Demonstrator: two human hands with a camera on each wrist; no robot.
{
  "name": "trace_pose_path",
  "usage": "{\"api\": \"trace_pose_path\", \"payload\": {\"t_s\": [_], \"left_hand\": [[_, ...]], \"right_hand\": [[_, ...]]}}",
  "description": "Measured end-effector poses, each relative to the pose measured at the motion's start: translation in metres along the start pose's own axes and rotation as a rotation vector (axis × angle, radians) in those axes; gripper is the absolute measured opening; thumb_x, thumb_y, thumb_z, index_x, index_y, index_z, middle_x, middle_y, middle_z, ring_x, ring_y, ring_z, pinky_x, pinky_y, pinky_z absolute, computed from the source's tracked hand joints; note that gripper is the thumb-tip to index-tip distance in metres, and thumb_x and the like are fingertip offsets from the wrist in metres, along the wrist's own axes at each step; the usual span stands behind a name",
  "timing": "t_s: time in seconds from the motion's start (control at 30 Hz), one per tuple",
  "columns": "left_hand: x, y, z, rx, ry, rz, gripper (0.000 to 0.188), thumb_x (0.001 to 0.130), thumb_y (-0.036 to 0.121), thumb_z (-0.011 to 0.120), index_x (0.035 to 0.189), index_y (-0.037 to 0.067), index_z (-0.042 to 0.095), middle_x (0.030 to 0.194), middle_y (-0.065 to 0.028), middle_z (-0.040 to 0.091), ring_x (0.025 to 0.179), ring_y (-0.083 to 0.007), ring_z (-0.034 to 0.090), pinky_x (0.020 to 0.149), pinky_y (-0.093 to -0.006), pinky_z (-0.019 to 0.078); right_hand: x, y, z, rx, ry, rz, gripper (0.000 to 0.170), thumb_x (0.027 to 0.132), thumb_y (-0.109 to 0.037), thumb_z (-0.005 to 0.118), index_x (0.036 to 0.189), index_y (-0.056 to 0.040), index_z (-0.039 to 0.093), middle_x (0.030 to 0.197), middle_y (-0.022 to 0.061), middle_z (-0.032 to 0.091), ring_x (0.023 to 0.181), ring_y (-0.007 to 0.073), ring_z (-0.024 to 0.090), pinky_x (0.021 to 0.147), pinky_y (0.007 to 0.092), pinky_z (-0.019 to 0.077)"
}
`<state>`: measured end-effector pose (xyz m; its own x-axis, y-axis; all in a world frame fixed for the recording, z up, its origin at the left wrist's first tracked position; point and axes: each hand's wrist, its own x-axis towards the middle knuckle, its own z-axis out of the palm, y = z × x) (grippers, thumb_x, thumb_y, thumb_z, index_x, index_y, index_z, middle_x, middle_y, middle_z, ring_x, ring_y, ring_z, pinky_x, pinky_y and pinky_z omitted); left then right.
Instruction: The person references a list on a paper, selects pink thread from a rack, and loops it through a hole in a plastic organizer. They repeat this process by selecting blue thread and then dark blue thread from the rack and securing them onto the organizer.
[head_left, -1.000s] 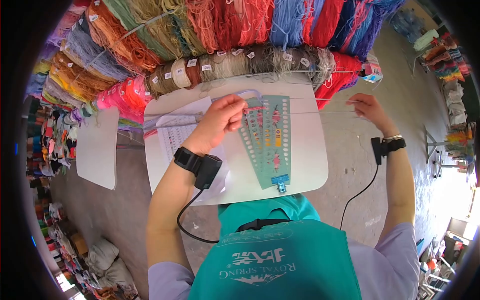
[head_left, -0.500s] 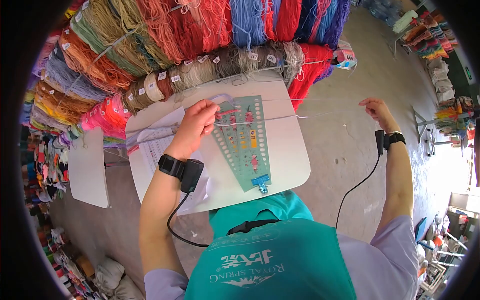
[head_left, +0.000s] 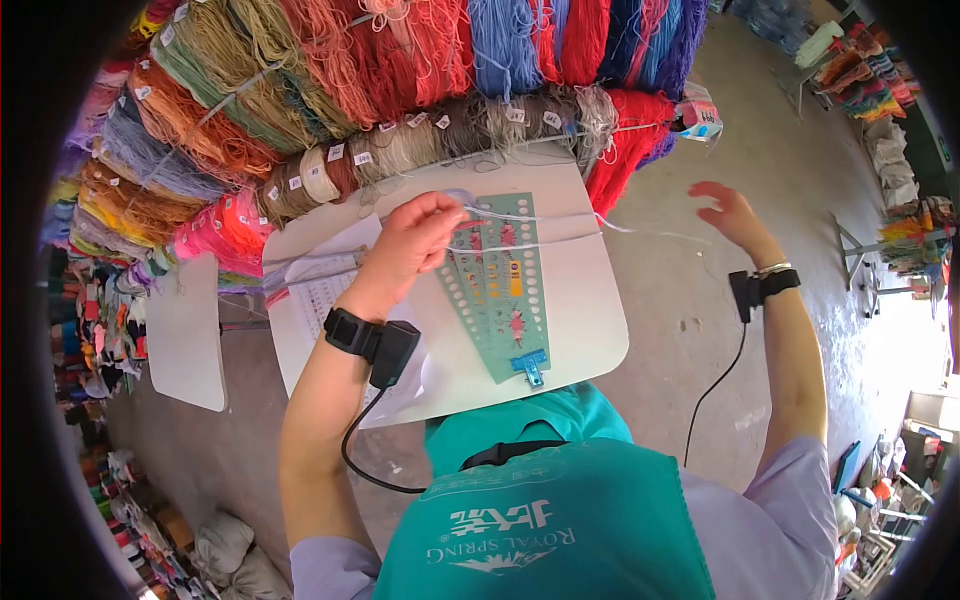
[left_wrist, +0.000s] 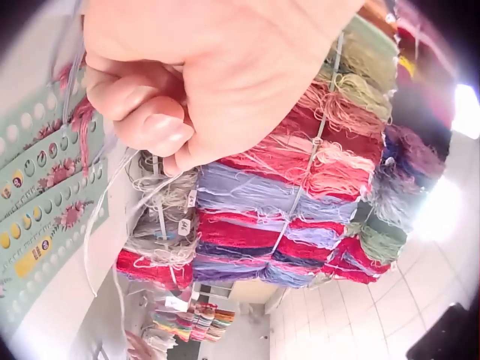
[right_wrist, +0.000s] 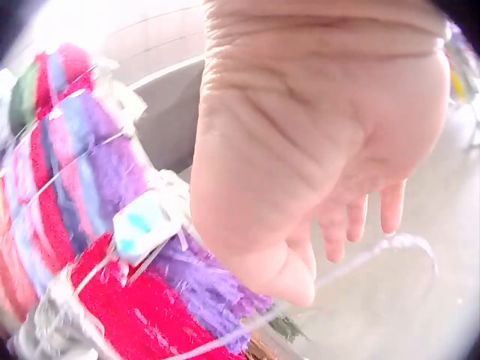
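Observation:
My left hand (head_left: pixel 415 235) is above the white table, its fingertips pinching pale lavender thread (head_left: pixel 650 233). Two strands run rightward from it across the green cards, and one loose end trails past the table edge. Off to the right, my right hand (head_left: pixel 735 215) hangs in the air with spread fingers; the right wrist view shows its palm, with a pale strand (right_wrist: pixel 225 339) curving past the thumb. Beneath the strands lie green punched cards (head_left: pixel 497 345) with small pink thread tufts (head_left: pixel 516 325), held by a blue clip (head_left: pixel 530 368). Red-pink thread (left_wrist: pixel 82 131) hangs on a card near my left fingers.
Thick colored skeins (head_left: pixel 430 60) hang on a rack behind the table, above a row of labeled grey and brown hanks (head_left: pixel 400 140). A printed sheet (head_left: pixel 315 295) lies left on the table (head_left: pixel 590 320). Another white table (head_left: pixel 185 340) stands farther left.
The right hand has let go of the thread and its fingers have spread. The strands, stretched between both hands earlier, now hang slacker, with a loose end. My left hand keeps its pinch.

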<state>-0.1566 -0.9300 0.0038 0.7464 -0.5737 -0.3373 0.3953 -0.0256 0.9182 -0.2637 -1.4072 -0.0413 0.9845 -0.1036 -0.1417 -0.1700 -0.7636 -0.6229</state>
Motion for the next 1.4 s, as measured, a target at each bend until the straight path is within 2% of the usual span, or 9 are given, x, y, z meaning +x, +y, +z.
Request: {"api": "trace_pose_path", "payload": {"t_s": [0.23,0.33,0.5,0.7,0.77,0.9,1.0,1.2,1.4], "left_hand": [[-0.003,0.027,0.041,-0.005,-0.158,0.045,0.011,0.097,0.017,0.059,0.101,0.006,0.06,0.076,0.0063,0.054,0.051,0.0011,0.031,0.044,-0.0177,0.0245],[-0.007,0.031,0.033,0.022,-0.111,0.13,0.013,0.097,0.018,0.059,0.101,0.006,0.06,0.081,0.0039,0.058,0.051,0.0006,0.033,0.044,-0.0175,0.0259],[0.0,0.007,0.015,0.014,-0.043,0.084,0.016,0.097,0.021,0.06,0.103,0.007,0.061,0.08,0.0033,0.059,0.053,-0.0034,0.042,0.047,-0.0199,0.0329],[0.001,0.003,0.037,0.179,-0.12,0.032,0.027,0.098,0.028,0.057,0.114,0.008,0.062,0.1,-0.0006,0.065,0.083,-0.0101,0.063,0.066,-0.025,0.0467],[0.0,-0.003,0.024,0.165,-0.062,0.039,0.028,0.098,0.03,0.057,0.115,0.008,0.062,0.105,-0.0009,0.065,0.091,-0.0106,0.063,0.071,-0.0263,0.0477],[-0.012,-0.017,-0.036,0.028,0.136,0.005,0.026,0.098,0.03,0.057,0.114,0.011,0.063,0.108,0.0007,0.065,0.091,-0.0097,0.062,0.076,-0.0261,0.0463],[-0.016,-0.03,-0.047,-0.035,0.2,-0.05,0.023,0.097,0.03,0.058,0.111,0.013,0.065,0.103,0.0025,0.065,0.087,-0.0087,0.061,0.078,-0.0247,0.0446],[0.0,-0.055,-0.005,-0.131,0.049,-0.121,0.025,0.095,0.032,0.063,0.111,0.013,0.065,0.101,0.0033,0.065,0.087,-0.0085,0.061,0.076,-0.0248,0.0447],[-0.003,-0.073,0.012,-0.227,0.059,-0.053,0.022,0.094,0.029,0.066,0.108,0.013,0.064,0.093,0.0034,0.065,0.081,-0.0075,0.06,0.073,-0.024,0.0446]], "right_hand": [[0.017,-0.208,0.09,0.489,-0.135,-0.541,0.029,0.09,-0.009,0.066,0.117,0.0006,0.064,0.115,0.0078,0.066,0.108,0.0152,0.061,0.092,0.03,0.0483],[0.029,-0.22,0.102,0.698,-0.475,-0.268,0.023,0.089,-0.018,0.068,0.105,-0.0009,0.069,0.112,0.0088,0.068,0.1,0.0117,0.061,0.087,0.0279,0.0484],[0.026,-0.234,0.08,0.972,-0.234,-0.392,0.02,0.099,-0.016,0.055,0.096,0.0002,0.065,0.104,0.0062,0.067,0.105,0.0137,0.06,0.095,0.0284,0.0452],[0.035,-0.227,0.074,1.54,-0.529,-0.191,0.017,0.098,-0.02,0.052,0.09,-0.0075,0.06,0.083,0.0017,0.06,0.067,0.0096,0.053,0.06,0.0227,0.043],[0.047,-0.199,0.052,1.383,-0.207,-0.235,0.019,0.096,-0.021,0.052,0.088,-0.0077,0.062,0.075,-0.0025,0.054,0.053,0.0045,0.033,0.046,0.0203,0.024],[0.047,-0.139,-0.025,0.713,0.566,-0.275,0.021,0.097,-0.014,0.053,0.105,-0.0035,0.069,0.088,0.0022,0.065,0.07,0.0073,0.056,0.059,0.0204,0.0399],[0.031,-0.143,-0.039,0.337,0.569,-0.352,0.023,0.097,-0.006,0.05,0.111,-0.0002,0.067,0.097,0.0049,0.068,0.086,0.0122,0.063,0.078,0.025,0.0476],[0.017,-0.205,0.095,0.536,-0.32,-0.259,0.023,0.093,-0.003,0.054,0.116,0.0,0.052,0.084,0.0087,0.071,0.084,0.0123,0.065,0.08,0.0274,0.0485],[0.022,-0.213,0.164,0.725,-0.452,-0.258,0.034,0.09,-0.005,0.057,0.123,-0.0009,0.046,0.077,0.005,0.067,0.073,0.0085,0.058,0.067,0.0251,0.0451]]}}
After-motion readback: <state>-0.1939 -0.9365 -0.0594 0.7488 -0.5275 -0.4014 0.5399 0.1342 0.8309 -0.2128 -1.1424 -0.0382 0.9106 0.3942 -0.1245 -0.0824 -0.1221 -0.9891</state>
